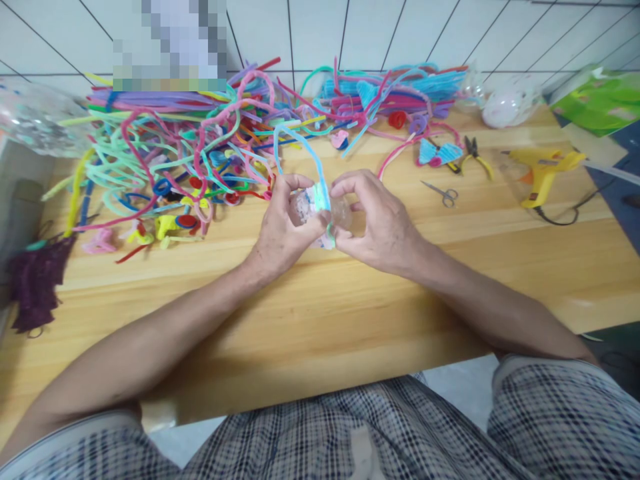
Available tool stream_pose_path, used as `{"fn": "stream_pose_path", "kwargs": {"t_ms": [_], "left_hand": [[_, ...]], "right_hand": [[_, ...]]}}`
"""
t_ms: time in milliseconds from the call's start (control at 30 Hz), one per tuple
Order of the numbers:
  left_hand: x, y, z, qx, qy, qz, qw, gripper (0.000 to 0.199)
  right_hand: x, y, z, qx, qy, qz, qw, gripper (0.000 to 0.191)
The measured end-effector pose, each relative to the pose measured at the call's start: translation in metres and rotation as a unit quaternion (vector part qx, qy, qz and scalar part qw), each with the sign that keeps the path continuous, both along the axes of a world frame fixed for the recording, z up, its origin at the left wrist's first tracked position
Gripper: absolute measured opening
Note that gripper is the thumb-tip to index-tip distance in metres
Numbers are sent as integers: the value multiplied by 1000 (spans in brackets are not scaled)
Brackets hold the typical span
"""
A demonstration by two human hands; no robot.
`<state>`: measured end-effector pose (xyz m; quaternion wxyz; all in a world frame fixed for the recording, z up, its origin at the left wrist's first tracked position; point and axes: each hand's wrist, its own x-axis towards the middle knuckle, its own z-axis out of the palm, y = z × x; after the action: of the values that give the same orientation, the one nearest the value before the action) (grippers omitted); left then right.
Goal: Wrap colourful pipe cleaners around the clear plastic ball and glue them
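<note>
Checked clothing (300,427) lies nearest the camera, on the near side of the clear rounded piece (341,212), the landmark here, which is held just above the bench (325,300). The left hand (287,227) clasps its left side between thumb and fingers; the right hand (385,223) curves around its right side, thumb and forefinger apart, and whether it grips cannot be told. The piece is probably light, thin-walled, smooth and easily dented, best held gently at the sides; the blue fuzzy stem (316,160) looped above it should be soft and bendable.

Count: one clear piece between two hands; to its right, one pair of scissors (445,193), one pair of pliers (473,160) beyond these, and one yellow glue gun (543,170) farthest right; to its far left, one purple tassel (37,283). The heaped stems (200,147) behind it overlap too much to count.
</note>
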<state>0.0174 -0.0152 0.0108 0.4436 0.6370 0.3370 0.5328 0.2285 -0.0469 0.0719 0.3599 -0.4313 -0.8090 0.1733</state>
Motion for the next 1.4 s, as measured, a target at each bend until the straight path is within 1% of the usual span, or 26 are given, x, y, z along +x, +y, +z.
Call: {"fn": "stream_pose_path", "kwargs": {"t_ms": [200, 333, 467, 567, 700, 833, 967, 1033, 1233, 1400], "left_hand": [[1, 0, 1, 4, 0, 10, 1000, 65], [1, -1, 0, 15, 3, 17, 1000, 69], [1, -4, 1, 23, 12, 25, 999, 72], [0, -6, 1, 23, 16, 17, 999, 70], [-2, -6, 2, 26, 12, 2, 1000, 63], [-5, -5, 5, 26, 20, -6, 999, 61], [-6, -5, 8, 10, 17, -17, 1000, 60], [-7, -5, 8, 2, 11, -23, 1000, 60], [-6, -2, 4, 1, 13, -12, 1000, 71], [-3, -2, 3, 1, 8, -10, 1000, 71]], "right_hand": [[0, -1, -6, 2, 7, -7, 1000, 53], [-2, -1, -10, 9, 19, -8, 1000, 59], [-2, 0, -11, 20, 19, -5, 1000, 59], [-2, 0, -10, 24, 22, 4, 999, 59], [-2, -1, -5, 39, 21, 26, 999, 59], [-2, -1, -1, 36, -1, 28, 999, 57], [-2, -1, 1, 36, -10, 28, 999, 55], [-2, -1, 2, 32, -11, 28, 999, 54], [-3, -1, 1, 22, -13, 12, 1000, 50], [-5, -2, 2, 23, -13, 6, 1000, 49]]}}
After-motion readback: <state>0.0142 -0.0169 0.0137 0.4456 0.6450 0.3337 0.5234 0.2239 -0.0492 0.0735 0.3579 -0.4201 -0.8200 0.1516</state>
